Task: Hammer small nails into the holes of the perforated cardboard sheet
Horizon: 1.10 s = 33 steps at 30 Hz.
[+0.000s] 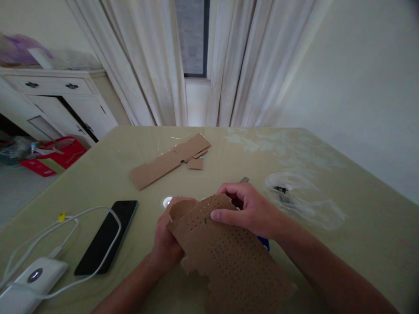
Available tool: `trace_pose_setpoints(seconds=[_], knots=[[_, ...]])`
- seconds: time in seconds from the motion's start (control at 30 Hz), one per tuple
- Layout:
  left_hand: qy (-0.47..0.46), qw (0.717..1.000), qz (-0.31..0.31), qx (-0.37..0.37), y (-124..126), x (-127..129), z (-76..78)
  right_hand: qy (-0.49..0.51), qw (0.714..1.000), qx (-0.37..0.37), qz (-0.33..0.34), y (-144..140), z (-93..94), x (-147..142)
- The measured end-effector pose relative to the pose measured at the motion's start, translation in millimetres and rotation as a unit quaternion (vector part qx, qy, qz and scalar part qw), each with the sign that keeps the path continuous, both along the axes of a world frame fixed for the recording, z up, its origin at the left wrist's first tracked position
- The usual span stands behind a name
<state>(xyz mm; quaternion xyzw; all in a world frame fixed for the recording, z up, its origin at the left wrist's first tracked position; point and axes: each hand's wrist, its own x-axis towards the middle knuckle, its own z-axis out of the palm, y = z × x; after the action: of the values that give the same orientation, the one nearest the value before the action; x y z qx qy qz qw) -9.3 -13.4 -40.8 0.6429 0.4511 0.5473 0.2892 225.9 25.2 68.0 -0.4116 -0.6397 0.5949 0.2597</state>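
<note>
A brown cardboard piece (234,255), torn along its edges and dotted with rows of small holes, is held up over the near part of the table. My left hand (168,233) grips its left edge, with most of the fingers hidden behind the cardboard. At the top right edge my right hand (250,209) pinches it, thumb on the front face and fingers curled behind. Partly hidden behind the right hand lies a tool with a grey tip (244,179) and a blue part (263,243). A small white round thing (167,201) shows beside my left hand.
Cardboard strips (170,163) lie farther back on the table (235,161). A phone (108,237), a white cable (94,209) and a white power bank (36,283) are at left. A clear plastic bag (304,198) with something black inside rests at right.
</note>
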Motion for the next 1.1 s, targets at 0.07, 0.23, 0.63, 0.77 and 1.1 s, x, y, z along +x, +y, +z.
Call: trace_pose_setpoints(seconds=[0.07,0.23,0.63,0.77,1.1], knots=[[-0.014,0.998,0.059,0.031,4.4,4.1,12.1,0.004,1.0,0.009,-0.018,1.5,4.1,2.7],[-0.016,0.968,0.202,0.146,7.2,1.6,25.2,-0.036,0.995,0.08,-0.056,2.1,8.2,3.7],[0.152,0.945,0.04,0.286,6.2,3.7,24.9,-0.042,0.997,0.068,-0.016,-2.1,-2.2,-2.1],[0.126,0.955,0.016,0.267,5.2,3.8,20.4,-0.057,0.995,0.08,-0.014,-1.2,-6.8,-3.4],[-0.071,0.977,0.158,0.126,15.6,-1.2,16.3,-0.087,0.987,0.13,-0.04,3.0,1.1,5.3]])
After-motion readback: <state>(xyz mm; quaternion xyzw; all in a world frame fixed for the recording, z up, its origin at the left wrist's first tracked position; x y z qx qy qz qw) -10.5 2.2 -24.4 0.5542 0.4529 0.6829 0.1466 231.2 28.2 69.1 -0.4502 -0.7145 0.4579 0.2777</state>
